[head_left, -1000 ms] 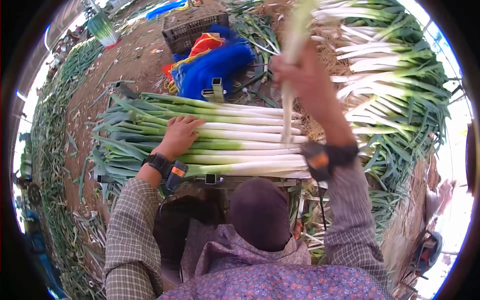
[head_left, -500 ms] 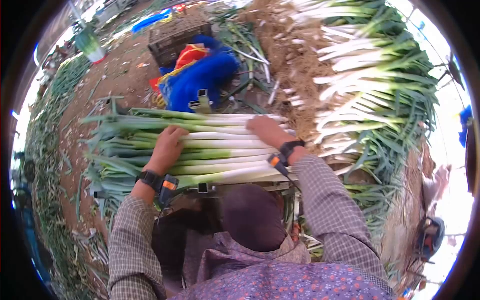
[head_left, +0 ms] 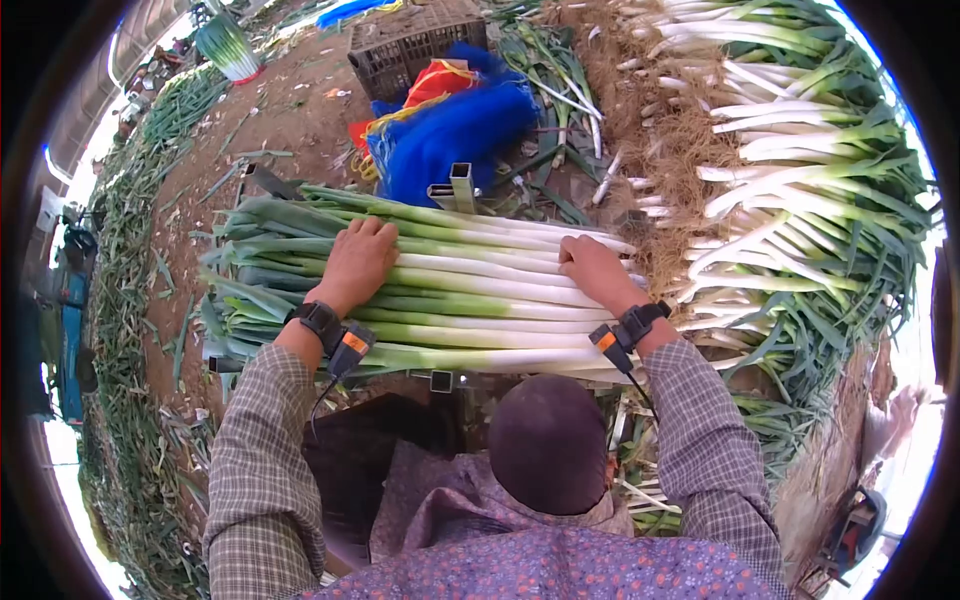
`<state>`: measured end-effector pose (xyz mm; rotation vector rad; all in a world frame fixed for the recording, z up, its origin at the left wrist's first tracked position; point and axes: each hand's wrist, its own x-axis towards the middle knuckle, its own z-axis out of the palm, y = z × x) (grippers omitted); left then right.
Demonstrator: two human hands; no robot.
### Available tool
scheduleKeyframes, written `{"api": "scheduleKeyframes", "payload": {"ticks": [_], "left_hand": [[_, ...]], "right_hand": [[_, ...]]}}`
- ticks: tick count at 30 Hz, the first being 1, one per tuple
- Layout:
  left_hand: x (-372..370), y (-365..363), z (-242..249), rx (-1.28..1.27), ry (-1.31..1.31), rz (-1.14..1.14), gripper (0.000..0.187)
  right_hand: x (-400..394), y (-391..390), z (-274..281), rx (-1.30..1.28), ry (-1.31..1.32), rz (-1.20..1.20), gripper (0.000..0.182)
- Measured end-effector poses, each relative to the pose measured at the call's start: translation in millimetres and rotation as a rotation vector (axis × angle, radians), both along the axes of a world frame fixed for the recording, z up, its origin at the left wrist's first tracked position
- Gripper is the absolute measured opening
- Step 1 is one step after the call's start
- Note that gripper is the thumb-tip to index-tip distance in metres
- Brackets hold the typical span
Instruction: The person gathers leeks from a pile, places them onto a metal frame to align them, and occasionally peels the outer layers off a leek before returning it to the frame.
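Several leeks (head_left: 480,300) lie side by side across a metal frame (head_left: 461,186), green leaves to the left and white ends to the right. My left hand (head_left: 360,264) rests on the green stalks left of the middle, its fingers curled over the far leeks. On the white part, toward the root ends, my right hand (head_left: 597,268) has its fingers bent and pressed against the stalks. Both wrists carry dark straps with small devices. What is under each palm is hidden.
A pile of leeks with roots (head_left: 790,200) extends along the right. Beyond the frame are blue netting (head_left: 450,140) and a dark crate (head_left: 415,48). Loose green leaves (head_left: 120,370) cover the ground at the left. A bundle of leeks (head_left: 228,48) stands at the far left.
The view has shifted, so the scene sits farther right. My left hand has moved toward the far leeks. My right hand's fingers are more curled on the white stalks.
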<state>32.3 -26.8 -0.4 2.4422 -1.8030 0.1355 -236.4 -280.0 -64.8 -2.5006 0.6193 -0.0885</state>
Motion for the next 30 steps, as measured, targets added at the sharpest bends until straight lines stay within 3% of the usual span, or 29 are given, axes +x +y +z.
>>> {"api": "scheduleKeyframes", "payload": {"ticks": [1,4,6,7,8,9,10,12,14,16,18,20,22,25,28,29,30], "left_hand": [[3,0,-4,-0.043,-0.002,-0.026,0.021],[26,-1,-18,-0.071,0.011,-0.055,0.021],[32,4,-22,-0.064,0.016,-0.076,0.022],[43,7,-39,-0.159,-0.07,-0.152,0.022],[55,12,-46,-0.083,-0.136,-0.221,0.023],[42,6,-37,-0.026,-0.047,-0.002,0.024],[39,0,-31,0.055,0.017,0.065,0.025],[39,-4,-26,0.057,0.032,-0.025,0.022],[41,-4,-23,0.102,0.052,-0.054,0.024],[43,-4,-20,0.127,0.033,-0.075,0.027],[49,-1,-24,0.142,0.015,-0.083,0.031],[55,4,-28,0.145,-0.003,-0.075,0.033],[56,8,-27,0.152,0.021,-0.055,0.033],[46,0,-16,0.201,0.09,0.001,0.033],[49,3,-21,0.226,0.097,0.065,0.035],[45,0,-16,0.249,0.116,0.091,0.035],[44,-2,-13,0.271,0.135,0.115,0.035]], "right_hand": [[1,-7,2,0.061,0.03,0.02,0.017],[-24,-15,43,0.218,-0.247,0.123,0.03],[-73,-7,101,0.512,-0.372,-0.057,0.028],[-113,-14,115,0.548,-0.402,-0.166,0.026],[-152,-20,123,0.579,-0.44,-0.269,0.025],[-196,-30,118,0.572,-0.523,-0.436,0.023],[-244,-41,108,0.56,-0.609,-0.585,0.022],[-335,-58,63,0.46,-0.718,-1.112,0.02],[-419,-62,-11,0.316,-0.701,-1.36,0.019],[-470,-56,-85,0.446,-0.692,-1.451,0.019],[-460,-44,-131,0.608,-0.692,-1.619,0.019],[-441,-47,-173,0.849,-0.775,-1.616,0.019],[-424,-59,-217,1.008,-0.703,-1.618,0.03],[-418,-91,-286,0.956,-0.332,-1.631,0.052],[-401,-113,-327,0.701,-0.477,-1.826,0.06],[-384,-117,-308,0.681,-0.509,-2.009,0.068],[-382,-124,-306,0.694,-0.498,-1.993,0.065]]}}
